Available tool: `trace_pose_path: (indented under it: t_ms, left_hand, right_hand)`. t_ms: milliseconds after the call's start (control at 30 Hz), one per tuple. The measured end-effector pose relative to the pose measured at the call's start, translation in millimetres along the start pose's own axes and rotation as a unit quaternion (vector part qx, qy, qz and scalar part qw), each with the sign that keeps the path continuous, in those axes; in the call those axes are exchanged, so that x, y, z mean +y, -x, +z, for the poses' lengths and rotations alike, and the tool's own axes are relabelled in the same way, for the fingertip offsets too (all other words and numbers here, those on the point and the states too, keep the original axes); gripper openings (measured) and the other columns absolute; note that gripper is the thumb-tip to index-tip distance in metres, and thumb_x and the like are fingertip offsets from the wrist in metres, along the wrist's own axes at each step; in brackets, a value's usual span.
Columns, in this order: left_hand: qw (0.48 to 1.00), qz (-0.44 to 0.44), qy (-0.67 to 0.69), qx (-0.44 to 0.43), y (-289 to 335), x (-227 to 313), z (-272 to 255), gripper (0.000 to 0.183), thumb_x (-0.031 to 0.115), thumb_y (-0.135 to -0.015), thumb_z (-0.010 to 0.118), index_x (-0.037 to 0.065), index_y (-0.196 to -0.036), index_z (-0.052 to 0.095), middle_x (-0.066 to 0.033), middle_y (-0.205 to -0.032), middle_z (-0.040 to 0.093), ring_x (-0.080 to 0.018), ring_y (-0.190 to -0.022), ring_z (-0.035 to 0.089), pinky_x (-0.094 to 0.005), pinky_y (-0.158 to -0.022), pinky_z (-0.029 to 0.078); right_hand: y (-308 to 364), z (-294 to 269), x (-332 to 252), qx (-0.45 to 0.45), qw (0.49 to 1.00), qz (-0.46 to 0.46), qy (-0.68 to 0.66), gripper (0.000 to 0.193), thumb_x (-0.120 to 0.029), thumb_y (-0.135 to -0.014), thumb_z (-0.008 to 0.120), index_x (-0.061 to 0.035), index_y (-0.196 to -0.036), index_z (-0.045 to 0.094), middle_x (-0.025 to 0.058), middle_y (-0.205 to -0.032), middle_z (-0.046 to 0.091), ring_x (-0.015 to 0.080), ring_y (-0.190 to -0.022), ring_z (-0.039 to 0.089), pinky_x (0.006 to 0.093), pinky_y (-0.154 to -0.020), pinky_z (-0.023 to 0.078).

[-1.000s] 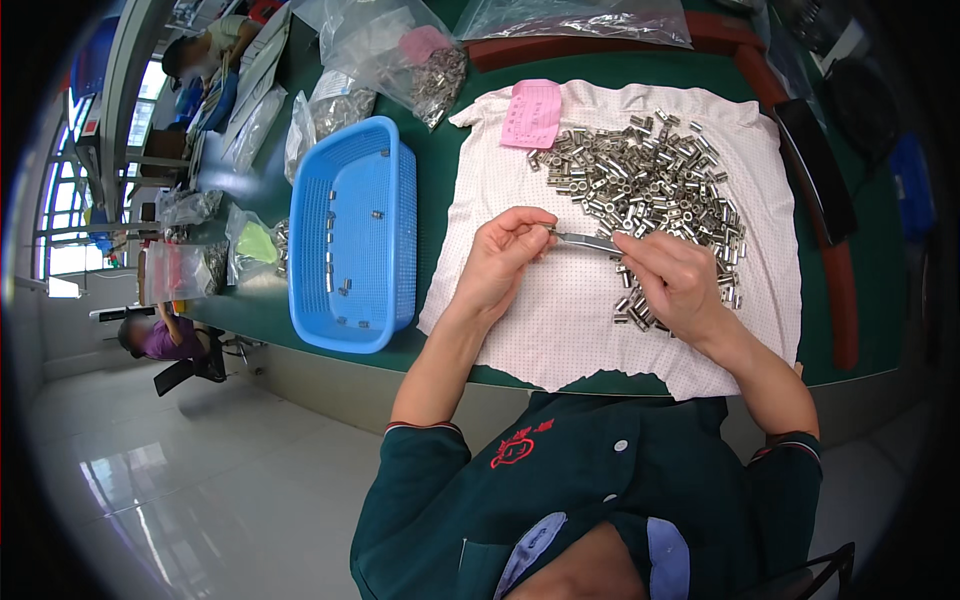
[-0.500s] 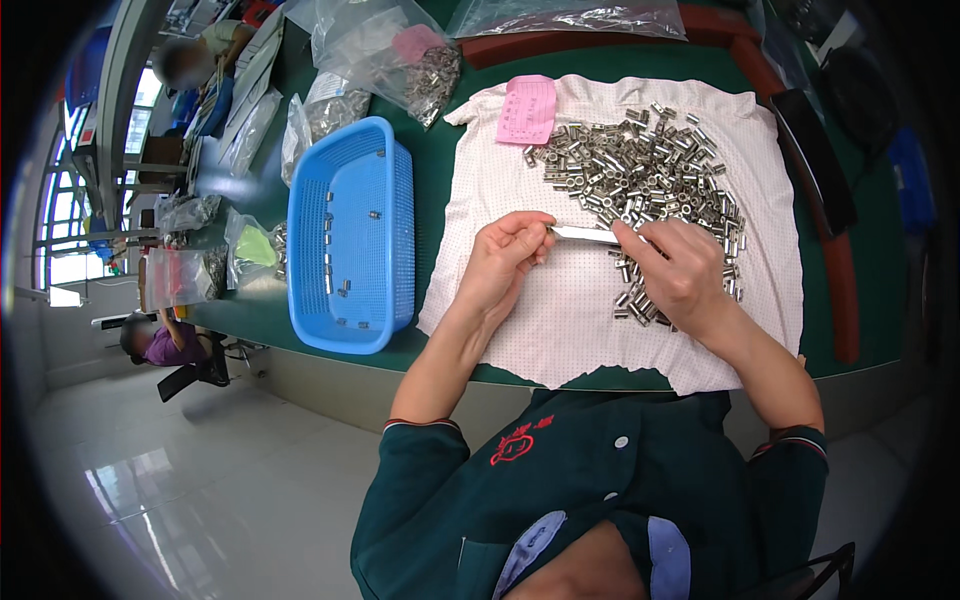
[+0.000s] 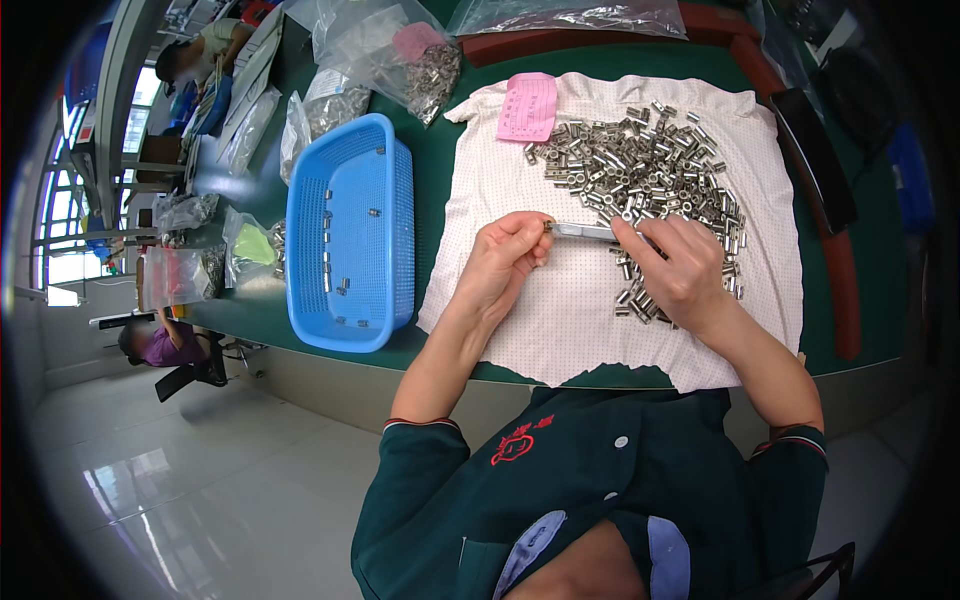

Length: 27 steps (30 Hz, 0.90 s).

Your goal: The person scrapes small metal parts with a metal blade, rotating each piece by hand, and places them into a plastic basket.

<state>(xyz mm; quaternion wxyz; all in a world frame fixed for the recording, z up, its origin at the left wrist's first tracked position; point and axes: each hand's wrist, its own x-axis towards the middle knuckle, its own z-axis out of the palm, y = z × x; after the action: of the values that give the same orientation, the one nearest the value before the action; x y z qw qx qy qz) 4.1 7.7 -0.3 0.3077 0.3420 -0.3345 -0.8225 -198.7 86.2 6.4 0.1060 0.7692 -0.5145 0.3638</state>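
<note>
My left hand (image 3: 508,250) is closed in a pinch on a small metal sleeve (image 3: 548,228), mostly hidden by the fingertips. In my right hand (image 3: 680,262) is a slim, flat, silvery blade-like tool (image 3: 583,231); its handle is covered by the fingers, so its exact kind is unclear. The tool's tip meets the sleeve at my left fingertips. Both hands are above a pale dotted cloth (image 3: 540,330). Beyond and beside my right hand spreads a heap of short shiny metal sleeves (image 3: 640,165).
Left of the cloth, a blue plastic basket (image 3: 300,250) holds several sleeves. A pink paper slip (image 3: 527,107) lies on the cloth's far corner. Clear bags of metal parts (image 3: 432,80) sit at the back left. A black phone-like object (image 3: 813,160) rests against the brown-red rail (image 3: 835,270) at right.
The tool has turned slightly, its face going from bright white to grey. Both hands stay in nearly the same place.
</note>
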Motion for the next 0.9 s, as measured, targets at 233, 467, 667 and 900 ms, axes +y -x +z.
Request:
trace_pose_path:
  t_ms: [233, 467, 667, 900]
  left_hand:
    - [0.999, 0.010, -0.038, 0.012, 1.1, -1.1, 2.9, 0.018, 0.017, -0.087, 0.051, 0.000, -0.083, 0.057, -0.0032, -0.069, 0.054, -0.0078, -0.061, 0.046, -0.0206, -0.060, 0.037]
    - [0.999, 0.013, -0.036, 0.011, -1.7, -3.8, 1.5, 0.022, 0.023, -0.089, 0.049, 0.003, -0.081, 0.056, -0.0007, -0.066, 0.053, -0.0062, -0.059, 0.045, -0.0199, -0.057, 0.037]
    - [0.999, 0.019, -0.036, 0.016, -2.6, -4.1, 2.3, 0.022, 0.022, -0.089, 0.050, 0.003, -0.082, 0.056, -0.0005, -0.066, 0.053, -0.0062, -0.059, 0.045, -0.0197, -0.057, 0.038]
    - [0.993, 0.055, -0.100, 0.029, -0.3, -4.7, 7.3, 0.021, 0.022, -0.090, 0.047, 0.003, -0.082, 0.054, -0.0007, -0.067, 0.051, -0.0064, -0.060, 0.043, -0.0197, -0.058, 0.036]
  right_hand:
    - [-0.5, 0.4, -1.5, -0.003, 1.000, 0.006, -0.010, 0.036, 0.002, -0.057, 0.058, -0.0051, -0.092, 0.064, 0.0022, -0.066, 0.052, 0.0152, -0.055, 0.050, 0.0273, -0.047, 0.039]
    - [-0.1, 0.1, -2.3, -0.028, 0.978, 0.112, -0.172, 0.026, 0.003, -0.068, 0.062, -0.0025, -0.093, 0.064, 0.0094, -0.062, 0.055, 0.0190, -0.049, 0.052, 0.0279, -0.043, 0.040]
    - [-0.8, -1.7, -6.3, -0.047, 0.951, 0.178, -0.248, 0.023, 0.005, -0.071, 0.060, 0.0003, -0.093, 0.063, 0.0107, -0.062, 0.056, 0.0188, -0.047, 0.052, 0.0273, -0.043, 0.040]
    - [2.8, -0.1, -6.8, -0.070, 0.946, 0.184, -0.257, 0.024, 0.005, -0.070, 0.060, 0.0003, -0.094, 0.063, 0.0099, -0.063, 0.056, 0.0188, -0.049, 0.053, 0.0277, -0.044, 0.041]
